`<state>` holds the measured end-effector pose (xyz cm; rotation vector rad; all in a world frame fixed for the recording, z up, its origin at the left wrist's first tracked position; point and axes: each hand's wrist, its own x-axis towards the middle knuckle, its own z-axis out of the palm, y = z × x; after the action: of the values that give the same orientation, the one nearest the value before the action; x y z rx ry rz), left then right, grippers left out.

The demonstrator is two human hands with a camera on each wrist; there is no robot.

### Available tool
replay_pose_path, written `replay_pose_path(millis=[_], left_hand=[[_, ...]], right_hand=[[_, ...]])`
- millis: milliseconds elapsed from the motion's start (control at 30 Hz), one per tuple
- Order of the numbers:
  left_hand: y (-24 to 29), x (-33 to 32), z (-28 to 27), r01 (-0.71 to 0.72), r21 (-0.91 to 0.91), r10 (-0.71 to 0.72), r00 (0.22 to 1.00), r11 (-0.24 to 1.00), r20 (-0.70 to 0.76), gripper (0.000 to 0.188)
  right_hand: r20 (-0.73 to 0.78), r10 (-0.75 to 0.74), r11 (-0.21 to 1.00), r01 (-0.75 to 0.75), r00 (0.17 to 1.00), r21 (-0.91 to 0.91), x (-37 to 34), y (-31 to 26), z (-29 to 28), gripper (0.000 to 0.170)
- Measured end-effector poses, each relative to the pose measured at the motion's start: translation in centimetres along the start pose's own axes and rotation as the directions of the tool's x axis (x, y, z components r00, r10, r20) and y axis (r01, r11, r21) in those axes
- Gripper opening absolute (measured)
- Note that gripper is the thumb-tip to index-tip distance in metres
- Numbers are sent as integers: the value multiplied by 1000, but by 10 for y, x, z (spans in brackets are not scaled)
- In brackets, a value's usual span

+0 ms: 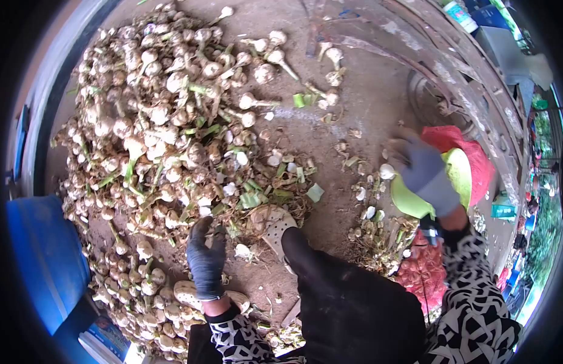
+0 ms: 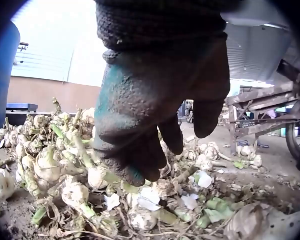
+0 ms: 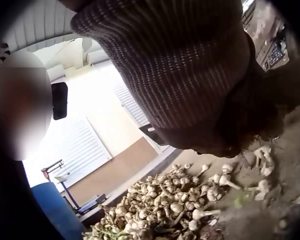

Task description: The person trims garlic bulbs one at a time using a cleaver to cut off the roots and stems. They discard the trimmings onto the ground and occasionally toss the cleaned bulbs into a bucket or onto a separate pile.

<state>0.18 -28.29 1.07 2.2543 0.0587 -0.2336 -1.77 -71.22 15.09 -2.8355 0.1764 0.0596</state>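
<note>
The gloved left hand (image 1: 207, 258) hangs above the near edge of a large garlic pile (image 1: 163, 115), fingers pointing down and loosely bent, nothing in them. In the left wrist view that hand (image 2: 150, 105) hovers over bulbs with cut stems (image 2: 48, 167). Motion blurs the gloved right hand (image 1: 424, 173) at the right, over a yellow-green container (image 1: 460, 176) beside a red mesh bag (image 1: 483, 167). A pale bulb (image 1: 387, 171) shows close to its fingers; whether they touch it is unclear. The right wrist view shows the glove's back (image 3: 175, 65), fingertips dark and hidden.
A blue barrel (image 1: 45, 255) stands at the left, with smaller bulbs (image 1: 142, 285) near it. Peelings and stem pieces lie around a perforated shoe (image 1: 275, 233). A second red mesh bag (image 1: 422, 270) sits below the right hand. A rusty metal frame (image 1: 439, 67) spans the upper right.
</note>
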Motion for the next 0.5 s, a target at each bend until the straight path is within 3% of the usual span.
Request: replay_pose_path(millis=[33,100,167,200,267,333,367,400,467,500], left_hand=[[-2,2,-5,-43,61,44,999,997,-17,33],[-11,4,-9,90,61,-88,996,994,-27,34],[-13,6,-8,207,-148,-210,978,967,-5,31],[-32,8,-3,160,-105,-163,987,981,-17,30],[-21,11,4,126,-101,-127,992,987,-8,30],[-11,10,10,94,-149,-91,996,984,28,32],[-7,9,13,77,-154,-71,996,985,46,32],[0,7,15,80,-139,-73,996,987,55,32],[9,3,17,89,-119,-81,994,989,70,31],[9,0,17,92,-108,-84,993,990,78,31]], right_hand=[[23,63,990,-59,998,-125,-20,15,-23,22],[119,325,859,-240,938,-453,-50,29,-56,20],[124,497,772,-373,859,-515,-54,27,-65,19],[122,499,770,-375,858,-516,-49,28,-58,19],[74,218,943,-191,973,-273,-26,38,-20,23],[66,55,995,-49,996,-92,31,57,46,28],[149,309,949,-315,939,19,65,43,66,33],[114,261,960,-270,958,74,104,55,102,38],[362,522,719,-627,772,301,163,59,136,41],[360,554,737,-643,751,208,200,101,188,40]])
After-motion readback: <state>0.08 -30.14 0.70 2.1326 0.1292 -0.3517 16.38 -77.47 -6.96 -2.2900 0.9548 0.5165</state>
